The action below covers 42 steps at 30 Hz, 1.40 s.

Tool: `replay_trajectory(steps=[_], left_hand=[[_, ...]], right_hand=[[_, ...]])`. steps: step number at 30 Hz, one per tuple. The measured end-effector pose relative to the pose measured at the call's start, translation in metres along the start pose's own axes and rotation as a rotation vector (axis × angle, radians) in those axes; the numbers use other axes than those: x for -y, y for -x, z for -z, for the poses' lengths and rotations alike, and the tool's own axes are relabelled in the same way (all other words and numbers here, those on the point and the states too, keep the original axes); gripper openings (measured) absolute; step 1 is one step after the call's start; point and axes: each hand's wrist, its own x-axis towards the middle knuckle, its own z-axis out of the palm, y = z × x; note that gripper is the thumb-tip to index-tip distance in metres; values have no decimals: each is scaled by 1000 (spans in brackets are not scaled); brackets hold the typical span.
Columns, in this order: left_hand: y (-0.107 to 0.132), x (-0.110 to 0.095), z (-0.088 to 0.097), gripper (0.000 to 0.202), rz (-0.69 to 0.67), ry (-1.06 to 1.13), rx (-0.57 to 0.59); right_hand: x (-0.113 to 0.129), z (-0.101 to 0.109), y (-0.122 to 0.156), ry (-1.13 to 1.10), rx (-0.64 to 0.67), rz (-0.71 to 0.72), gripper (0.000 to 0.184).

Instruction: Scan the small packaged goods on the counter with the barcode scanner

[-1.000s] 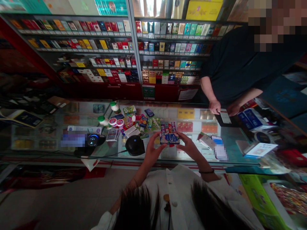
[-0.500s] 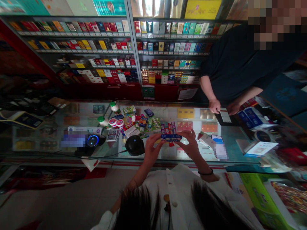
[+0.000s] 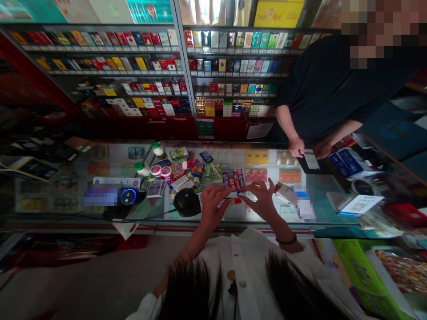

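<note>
Above the front of the glass counter (image 3: 213, 222), my left hand (image 3: 212, 203) and my right hand (image 3: 260, 198) meet, thumbs and fingers pinched on the two ends of a small blue pack (image 3: 235, 194). Only a thin pale-and-blue strip of it shows between the fingertips; the rest is hidden by the fingers. Just behind, purple and red candy packs (image 3: 234, 178) lie on the glass. To the left is a heap of small green and blue gum packs (image 3: 211, 172). A black dome-shaped scanner (image 3: 187, 202) stands beside my left hand.
White bottles with green caps (image 3: 158, 149) and round red-and-white tubs (image 3: 166, 172) stand left of the heap. Phones (image 3: 304, 204) and boxes (image 3: 285, 194) lie right. Across the counter a person (image 3: 320, 89) handles a phone (image 3: 312, 160). Cigarette shelves (image 3: 187, 73) line the back.
The blue pack has turned between my hands, from its broad printed side to a thin edge. My fingers have drawn closer together over it. The person opposite has barely moved.
</note>
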Motion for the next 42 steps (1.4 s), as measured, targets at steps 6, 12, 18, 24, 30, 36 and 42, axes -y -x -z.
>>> replay_trajectory(steps=[6,12,18,24,30,36,42], left_hand=[[0,-2,-3,28,7,-13,39],[0,-3,-3,36,89,37,12],[-1,-1,-2,35,163,6,33],[-3,3,0,30,155,20,15],[-4,1,0,29,149,8,21],[-7,0,4,25,112,-88,1],[-11,-1,6,27,56,-163,47]], right_hand=[[9,-7,2,-16,39,24,28],[11,-12,2,-77,24,20,17],[9,-5,-2,-247,7,-165,19],[-1,-1,-1,-606,13,-325,21],[-6,-4,1,-642,22,-371,23],[-13,8,-4,-378,82,-223,33],[-13,11,-6,-92,70,-109,21]])
